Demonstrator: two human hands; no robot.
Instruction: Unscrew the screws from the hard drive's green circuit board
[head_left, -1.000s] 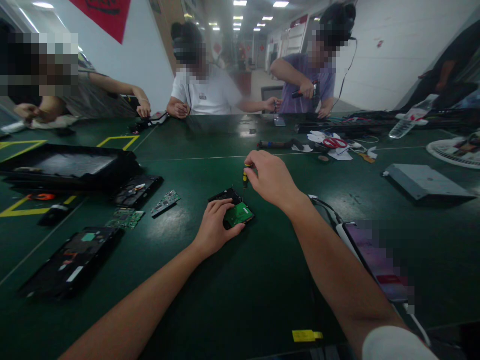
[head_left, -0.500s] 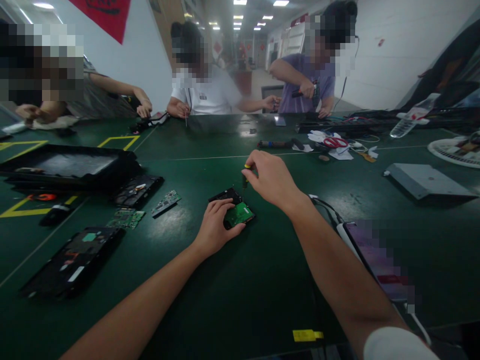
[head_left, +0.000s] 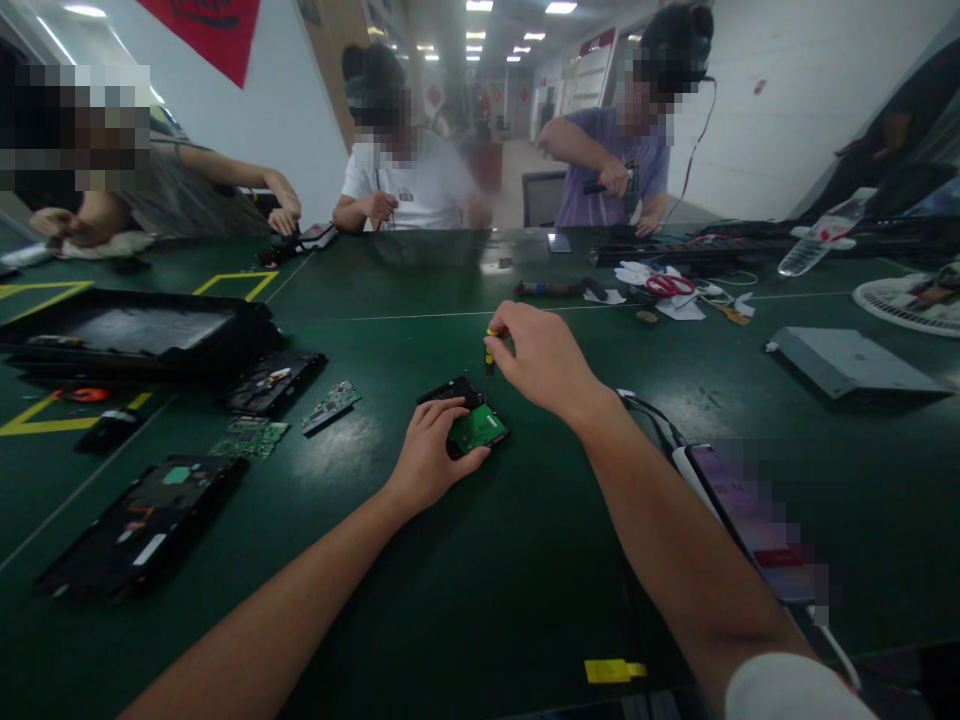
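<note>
A hard drive [head_left: 480, 428] with a green circuit board lies on the table in front of me, its board side up. My left hand [head_left: 431, 445] is closed around its near left part, with the thumb along the near edge and the fingers over the top. Pinched upright in my right hand [head_left: 529, 350] is a screwdriver [head_left: 490, 350] with a yellow and dark handle. It stands over the drive's far right edge; whether its tip touches the drive I cannot make out.
Left of the drive lie a loose circuit board [head_left: 330, 405], an opened black casing [head_left: 146, 525] and a large black tray [head_left: 135, 325]. To the right are a phone [head_left: 750, 520] with cables and a grey metal box [head_left: 855, 360]. Several people sit across the table [head_left: 420, 620].
My hands and the hard drive stay in nearly the same place. The screwdriver's handle has turned slightly between my right fingers. Across the table, the person in white has drawn one arm back.
</note>
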